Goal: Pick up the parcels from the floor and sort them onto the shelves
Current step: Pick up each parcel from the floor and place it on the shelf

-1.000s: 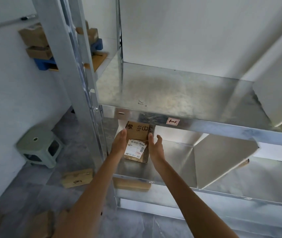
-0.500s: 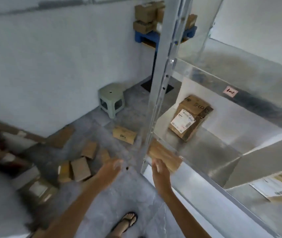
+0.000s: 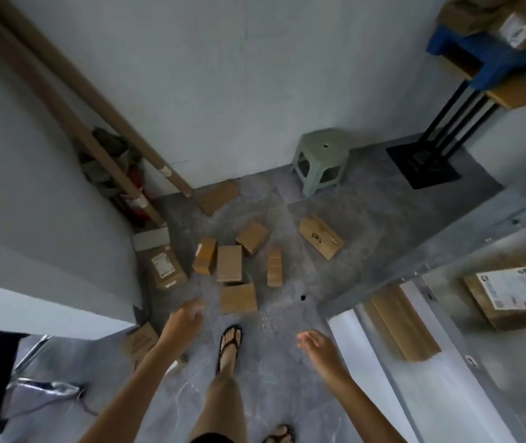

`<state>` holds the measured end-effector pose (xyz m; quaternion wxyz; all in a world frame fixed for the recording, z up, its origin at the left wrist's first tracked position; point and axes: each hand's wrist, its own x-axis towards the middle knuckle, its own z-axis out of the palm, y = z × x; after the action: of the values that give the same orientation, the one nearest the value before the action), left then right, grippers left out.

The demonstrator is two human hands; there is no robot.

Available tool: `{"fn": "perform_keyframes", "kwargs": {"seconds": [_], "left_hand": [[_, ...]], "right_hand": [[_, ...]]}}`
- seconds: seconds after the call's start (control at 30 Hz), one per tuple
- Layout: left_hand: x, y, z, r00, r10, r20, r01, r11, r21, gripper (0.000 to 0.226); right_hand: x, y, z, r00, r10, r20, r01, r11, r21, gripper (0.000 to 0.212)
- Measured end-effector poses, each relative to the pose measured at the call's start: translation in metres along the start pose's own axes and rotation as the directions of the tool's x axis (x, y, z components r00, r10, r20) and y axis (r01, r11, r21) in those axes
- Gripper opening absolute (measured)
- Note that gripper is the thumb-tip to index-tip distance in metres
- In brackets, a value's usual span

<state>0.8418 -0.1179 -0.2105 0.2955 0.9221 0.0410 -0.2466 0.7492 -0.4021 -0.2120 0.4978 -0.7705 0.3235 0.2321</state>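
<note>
Left hand empty, fingers loose and slightly spread; right hand empty too, fingers relaxed, a bit blurred; both over the grey floor, sandalled foot between them. Nearest parcel lies flat at 1 o'clock of the left hand, near the fingertips, apart from them; four small parcels are bunched just beyond it at 12 o'clock; logo parcel sits apart at 1 o'clock, floor showing all round it. Wall-side labelled parcel is at 11 o'clock, against the white wall; another carton lies just beside the left forearm. Galvanised shelf frame cuts in from 3 o'clock, its corner just beyond the right hand; shelf deck behind it carries a shelved parcel. Green stool at 12 o'clock by the far wall; cardboard tubes lean in the 10 o'clock corner.
</note>
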Motion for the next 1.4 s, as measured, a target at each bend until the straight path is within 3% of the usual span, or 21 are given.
{"fn": "perform_keyframes", "kwargs": {"seconds": [0.23, 0.47, 0.73, 0.83, 0.97, 1.07, 1.13, 1.23, 1.3, 1.4], "left_hand": [[0.1, -0.041, -0.007, 0.981, -0.169, 0.098, 0.176, 0.982, -0.073, 0.027], [0.222, -0.113, 0.03, 0.925, -0.348, 0.155, 0.367, 0.922, -0.12, 0.025], [0.365, -0.228, 0.188, 0.862, -0.394, 0.32, 0.43, 0.902, -0.049, 0.036], [0.421, -0.269, 0.259, 0.851, -0.39, 0.35, 0.427, 0.904, -0.032, 0.049], [0.475, -0.317, 0.347, 0.813, -0.439, 0.383, 0.507, 0.857, -0.095, 0.063], [0.493, -0.337, 0.398, 0.726, -0.454, 0.516, 0.621, 0.756, -0.209, 0.068], [0.497, -0.34, 0.416, 0.701, -0.446, 0.556, 0.667, 0.687, -0.289, 0.054], [0.478, -0.33, 0.408, 0.747, -0.479, 0.461, 0.658, 0.628, -0.415, 0.028], [0.452, -0.311, 0.385, 0.777, -0.485, 0.402, 0.63, 0.588, -0.507, 0.016], [0.414, -0.26, 0.327, 0.771, -0.513, 0.376, 0.618, 0.463, -0.635, 0.027]], "right_hand": [[0.095, -0.03, 0.033, 0.948, 0.319, -0.005, -0.315, 0.939, 0.139, 0.02], [0.229, -0.029, 0.111, 0.918, 0.389, 0.072, -0.384, 0.92, -0.078, 0.021], [0.434, 0.039, 0.217, 0.94, 0.333, 0.073, -0.295, 0.902, -0.315, 0.028], [0.511, 0.084, 0.255, 0.941, 0.336, 0.024, -0.314, 0.9, -0.303, 0.038], [0.588, 0.138, 0.305, 0.929, 0.365, 0.06, -0.338, 0.904, -0.26, 0.057], [0.615, 0.174, 0.331, 0.917, 0.388, 0.091, -0.361, 0.905, -0.224, 0.058], [0.62, 0.188, 0.338, 0.933, 0.356, 0.055, -0.339, 0.918, -0.205, 0.053], [0.61, 0.184, 0.329, 0.957, 0.29, -0.016, -0.289, 0.945, -0.152, 0.045], [0.587, 0.166, 0.312, 0.965, 0.262, 0.021, -0.259, 0.961, -0.099, 0.042], [0.536, 0.12, 0.275, 0.984, 0.163, 0.068, -0.164, 0.986, 0.012, 0.034]]}}
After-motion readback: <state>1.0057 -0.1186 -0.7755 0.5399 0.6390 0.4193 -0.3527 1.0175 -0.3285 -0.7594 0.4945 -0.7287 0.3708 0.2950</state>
